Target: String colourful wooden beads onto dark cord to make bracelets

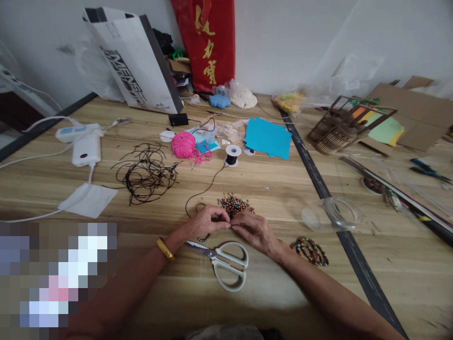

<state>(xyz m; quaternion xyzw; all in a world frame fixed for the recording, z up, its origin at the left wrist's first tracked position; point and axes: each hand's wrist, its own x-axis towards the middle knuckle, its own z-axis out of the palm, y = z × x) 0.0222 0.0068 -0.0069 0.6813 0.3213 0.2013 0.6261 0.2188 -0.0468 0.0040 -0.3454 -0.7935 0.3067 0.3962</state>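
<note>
My left hand (pixel 209 221) and my right hand (pixel 255 230) meet at their fingertips, both pinched closed. What lies between the fingertips is too small to make out. Just behind them is a pile of multicoloured beads (pixel 235 205). Black cord runs from a spool (pixel 231 156) down to my left hand. A short row of strung beads (pixel 204 238) hangs below that hand. Scissors with pale green handles (pixel 230 266) lie in front of my hands, blades pointing left. Finished-looking coils of beads (pixel 310 251) rest beside my right forearm.
Tangled black cord (pixel 146 174), pink yarn (pixel 183 144) and blue sheets (pixel 269 138) lie farther back. A white power bank (pixel 86 148) with cables is at left. Clear round containers (pixel 341 213), a brown basket (pixel 329 133) and pliers (pixel 429 170) are at right.
</note>
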